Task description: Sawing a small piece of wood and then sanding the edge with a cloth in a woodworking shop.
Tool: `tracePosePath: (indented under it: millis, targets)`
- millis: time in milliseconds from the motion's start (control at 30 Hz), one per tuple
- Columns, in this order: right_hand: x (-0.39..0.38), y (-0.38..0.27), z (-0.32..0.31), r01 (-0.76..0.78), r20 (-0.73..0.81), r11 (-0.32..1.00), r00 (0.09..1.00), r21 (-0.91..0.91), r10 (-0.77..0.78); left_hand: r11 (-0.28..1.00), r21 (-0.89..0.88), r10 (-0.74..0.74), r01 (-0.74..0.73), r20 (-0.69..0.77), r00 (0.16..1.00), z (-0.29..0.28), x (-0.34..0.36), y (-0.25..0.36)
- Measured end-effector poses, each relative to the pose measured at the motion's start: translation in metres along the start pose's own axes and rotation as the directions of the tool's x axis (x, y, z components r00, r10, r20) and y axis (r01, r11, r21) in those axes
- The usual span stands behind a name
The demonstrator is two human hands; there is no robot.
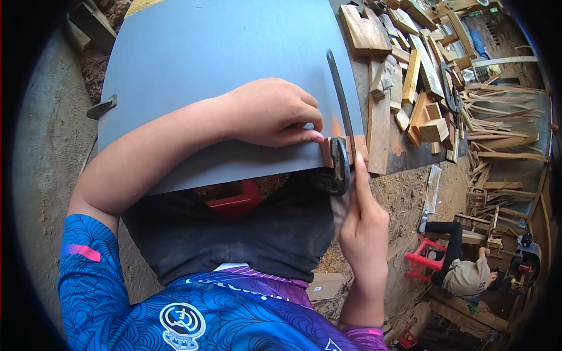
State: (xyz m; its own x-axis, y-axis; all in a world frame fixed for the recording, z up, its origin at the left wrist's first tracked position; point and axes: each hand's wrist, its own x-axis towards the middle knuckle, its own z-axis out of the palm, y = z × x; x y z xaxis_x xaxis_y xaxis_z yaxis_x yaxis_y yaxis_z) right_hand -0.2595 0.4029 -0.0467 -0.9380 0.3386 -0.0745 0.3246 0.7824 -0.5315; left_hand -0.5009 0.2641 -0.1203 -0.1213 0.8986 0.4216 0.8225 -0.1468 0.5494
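My right hand [364, 228] grips a long, thin, dark metal bar [341, 90] that looks like a file, its index finger stretched along it. The bar lies across a small reddish-brown wood block [358, 146] at the near right edge of a blue-grey board [234, 52]. A black G-clamp [338, 167] grips the block at the board's edge. My left hand [275, 114] rests on the board with curled fingers, its thumb tip at the block's left end. Whether anything is inside those fingers is hidden.
Wood offcuts [411, 76] are heaped to the right of the board. A dark metal piece [102, 107] sticks out at its left edge. A red stool [237, 199] shows below the board. At the far right another person [465, 275] sits on a red stool [422, 259] among wood strips.
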Motion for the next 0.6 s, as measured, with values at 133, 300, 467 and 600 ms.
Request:
tracePosePath:
  millis: [133, 300, 467, 600]
  targets:
    - [-0.047, 0.015, -0.027, -0.011, 0.017, 0.998, 1.000, 0.065, 0.010, 1.000, -0.009, 0.003, -0.003, 0.009, 1.000, 0.002, 0.009, 0.002]
    - [-0.007, 0.007, -0.014, -0.053, 0.021, 0.996, 0.998, 0.068, 0.052, 0.999, -0.026, 0.028, -0.028, -0.006, 1.000, 0.005, 0.015, -0.003]
    - [0.010, 0.018, 0.016, 0.047, -0.138, 0.998, 0.989, -0.029, -0.050, 0.999, -0.021, 0.036, -0.037, -0.007, 0.999, -0.006, 0.013, -0.001]
    - [-0.053, 0.018, 0.007, -0.031, -0.064, 0.994, 0.997, 0.105, 0.038, 0.999, -0.045, 0.011, -0.010, 0.011, 1.000, -0.004, 0.009, 0.003]
